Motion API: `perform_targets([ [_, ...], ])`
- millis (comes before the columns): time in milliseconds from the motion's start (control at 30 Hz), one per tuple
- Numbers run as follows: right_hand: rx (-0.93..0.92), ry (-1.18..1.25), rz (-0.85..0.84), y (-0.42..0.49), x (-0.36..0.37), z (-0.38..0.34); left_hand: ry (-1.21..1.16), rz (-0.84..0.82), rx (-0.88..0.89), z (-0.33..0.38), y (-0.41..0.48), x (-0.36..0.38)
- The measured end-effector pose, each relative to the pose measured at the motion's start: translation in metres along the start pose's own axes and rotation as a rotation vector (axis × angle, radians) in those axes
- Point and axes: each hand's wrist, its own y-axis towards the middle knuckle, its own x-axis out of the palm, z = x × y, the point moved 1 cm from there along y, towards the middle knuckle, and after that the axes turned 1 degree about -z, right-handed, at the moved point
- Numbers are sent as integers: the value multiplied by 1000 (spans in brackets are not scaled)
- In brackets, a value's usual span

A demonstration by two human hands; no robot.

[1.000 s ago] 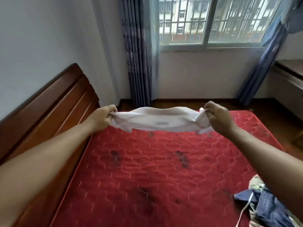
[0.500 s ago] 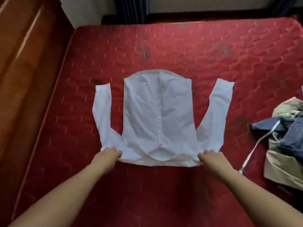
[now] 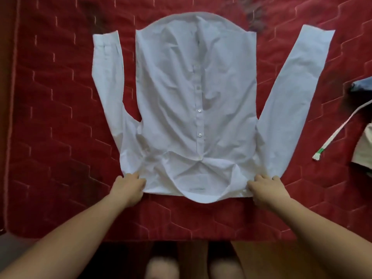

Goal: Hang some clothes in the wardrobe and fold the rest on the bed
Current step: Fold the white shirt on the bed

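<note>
White button-up shirt [image 3: 193, 101], held up before, lay flat on the red bed [image 3: 60, 137]. Left hand [image 3: 128, 186] at 7 o'clock, right hand [image 3: 265, 188] at 5, gripped its shoulders. Folding could start.

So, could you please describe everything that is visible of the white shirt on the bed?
The white shirt is long-sleeved, of thin, creased cloth that looks like cotton. It lies flat and front up on the red quilted mattress, collar nearest the person, rounded hem farthest. A placket with small buttons runs down its middle. Both sleeves spread outward, away from the person. The left hand grips one shoulder, the right hand the other.
</note>
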Motion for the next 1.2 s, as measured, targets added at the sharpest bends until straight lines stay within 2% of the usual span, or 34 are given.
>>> perform_targets([
  [67, 44, 313, 152, 6, -9, -10, -306, 158, -16, 9, 3, -1],
  [133, 67, 679, 203, 12, -19, -25, -726, 221, -25, 24, 8, -7],
  [200, 53, 788, 210, 18, -26, -38, -913, 245, -36, 40, 19, -14],
  [300, 84, 615, 317, 28, -27, -47, -905, 236, -110, 54, 36, -21],
  [367, 126, 640, 380, 37, -32, -47, -899, 245, -137, 57, 45, -24],
  [467, 139, 645, 308, 51, -38, -43, -906, 274, -95, 56, 54, -29],
  [600, 229, 927, 379, 56, -43, -27, -1015, 359, -190, 38, 56, -32],
  [667, 236, 972, 412, 60, -45, -18, -1028, 384, -243, 28, 56, -32],
  [800, 211, 927, 499, 69, -56, -14, -924, 416, -221, 28, 59, -41],
  [867, 200, 865, 564, 70, -61, -15, -770, 538, -149, 32, 60, -47],
  [933, 146, 667, 665, 69, -62, -19, -487, 653, 13, 41, 62, -54],
  [1000, 9, 419, 723, 68, -61, -25, -237, 659, 219, 52, 68, -59],
  [1033, -84, 308, 688, 69, -58, -28, -134, 606, 291, 57, 71, -59],
  [1100, -201, 114, 508, 72, -53, -33, 34, 447, 341, 62, 80, -57],
  [1167, -182, 48, 359, 76, -57, -32, 70, 363, 316, 63, 86, -56],
  [1200, -160, 67, 360, 79, -65, -32, 40, 377, 308, 63, 86, -62],
])
